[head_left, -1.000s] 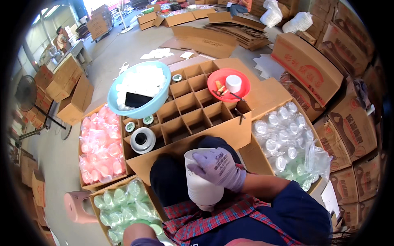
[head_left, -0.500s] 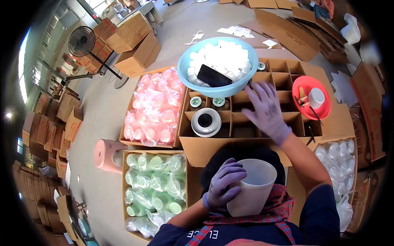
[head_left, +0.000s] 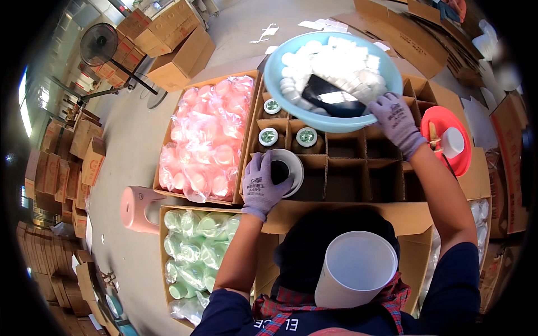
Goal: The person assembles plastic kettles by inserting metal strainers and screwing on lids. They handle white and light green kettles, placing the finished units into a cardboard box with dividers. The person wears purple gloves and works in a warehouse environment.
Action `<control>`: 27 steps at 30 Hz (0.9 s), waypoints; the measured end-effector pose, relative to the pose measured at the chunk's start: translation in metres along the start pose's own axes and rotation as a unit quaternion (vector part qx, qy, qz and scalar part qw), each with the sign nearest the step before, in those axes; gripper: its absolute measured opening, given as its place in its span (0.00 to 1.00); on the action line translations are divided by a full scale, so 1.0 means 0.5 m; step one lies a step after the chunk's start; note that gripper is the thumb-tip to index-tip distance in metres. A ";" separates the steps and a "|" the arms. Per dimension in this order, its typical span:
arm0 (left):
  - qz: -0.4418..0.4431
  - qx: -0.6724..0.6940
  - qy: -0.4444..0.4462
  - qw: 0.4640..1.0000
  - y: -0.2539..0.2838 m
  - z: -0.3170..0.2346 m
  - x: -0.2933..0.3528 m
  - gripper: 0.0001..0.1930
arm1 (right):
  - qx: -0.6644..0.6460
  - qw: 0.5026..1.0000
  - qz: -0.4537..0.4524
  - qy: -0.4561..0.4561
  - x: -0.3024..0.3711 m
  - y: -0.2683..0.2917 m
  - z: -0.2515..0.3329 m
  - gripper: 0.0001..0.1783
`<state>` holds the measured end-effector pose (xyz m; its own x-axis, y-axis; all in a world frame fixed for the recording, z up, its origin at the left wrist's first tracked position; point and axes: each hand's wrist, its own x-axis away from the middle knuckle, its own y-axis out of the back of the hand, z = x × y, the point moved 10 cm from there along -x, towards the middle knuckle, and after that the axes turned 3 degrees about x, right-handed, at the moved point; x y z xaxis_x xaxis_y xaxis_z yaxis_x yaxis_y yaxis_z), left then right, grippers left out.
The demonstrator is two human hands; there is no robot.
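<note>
My left hand (head_left: pixel 262 186), in a pale purple glove, grips a white ring-shaped roll (head_left: pixel 290 163) with a dark centre, lying on the divided cardboard box (head_left: pixel 358 180). My right hand (head_left: pixel 394 119), gloved the same, reaches to the near rim of a light-blue basin (head_left: pixel 274 71) full of white lids (head_left: pixel 336 59). Its fingers curl beside a black scoop (head_left: pixel 332 96); whether they hold a lid is hidden. A white cup (head_left: pixel 356 270) rests open-end-up in my lap, unheld. Three jars with green tops (head_left: pixel 269 136) stand in the box's left cells.
A box of bagged pink cups (head_left: pixel 204 140) lies left, and bagged green cups (head_left: pixel 196 252) sit near left. A pink stool (head_left: pixel 140 208) stands beside them. A red bowl (head_left: pixel 448 140) holds a white cup on the right. Stacked cartons and a fan (head_left: pixel 101 42) stand beyond.
My left hand let go of the white cup and moved forward onto the roll. My right hand shifted from the box cells up to the blue basin.
</note>
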<state>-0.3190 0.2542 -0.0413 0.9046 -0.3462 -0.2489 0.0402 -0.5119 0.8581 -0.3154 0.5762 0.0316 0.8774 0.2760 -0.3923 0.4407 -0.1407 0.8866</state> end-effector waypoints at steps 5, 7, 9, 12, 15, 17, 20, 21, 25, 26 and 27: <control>-0.083 0.052 0.025 0.995 0.065 0.045 0.027 0.40 | 0.028 0.998 0.000 -0.053 0.062 0.020 -0.049 0.18; -0.126 0.062 0.023 0.990 0.091 0.064 0.046 0.40 | 0.041 0.994 0.033 -0.094 0.081 0.008 -0.079 0.21; -0.125 0.078 0.027 0.989 0.109 0.057 0.051 0.40 | 0.032 0.985 0.073 -0.150 0.090 -0.007 -0.093 0.24; -0.103 0.075 -0.001 0.992 0.093 0.032 0.038 0.40 | 0.081 0.970 -0.062 -0.219 0.062 0.120 -0.002 0.27; -0.024 0.009 0.015 1.000 0.008 0.035 0.024 0.40 | -0.101 0.983 -0.135 -0.077 -0.019 0.180 0.183 0.32; -0.008 0.034 0.010 0.999 -0.020 0.031 0.017 0.41 | -0.226 0.972 -0.020 -0.054 -0.060 0.056 0.249 0.28; -0.038 0.038 -0.007 0.999 -0.009 0.019 0.031 0.45 | -0.192 0.966 0.162 -0.056 -0.125 -0.186 0.287 0.25; -0.062 0.043 -0.015 0.997 0.014 0.004 0.042 0.45 | -0.201 0.957 0.208 -0.035 -0.143 -0.217 0.294 0.26; -0.103 0.064 -0.084 0.989 0.090 -0.069 0.089 0.50 | -0.210 0.936 0.279 -0.034 -0.161 -0.199 0.291 0.30; -0.112 0.067 -0.103 0.986 0.108 -0.086 0.097 0.50 | -0.207 0.940 0.266 -0.046 -0.169 -0.151 0.286 0.30; -0.118 0.061 -0.120 0.984 0.125 -0.110 0.097 0.54 | -0.196 0.962 0.186 -0.035 -0.175 -0.066 0.276 0.29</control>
<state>-0.2493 0.2486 0.0247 0.7487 -0.3747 -0.5468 0.1725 -0.6863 0.7066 -0.3804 0.4254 0.0028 0.9774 0.2089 -0.0334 0.0005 0.1557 0.9878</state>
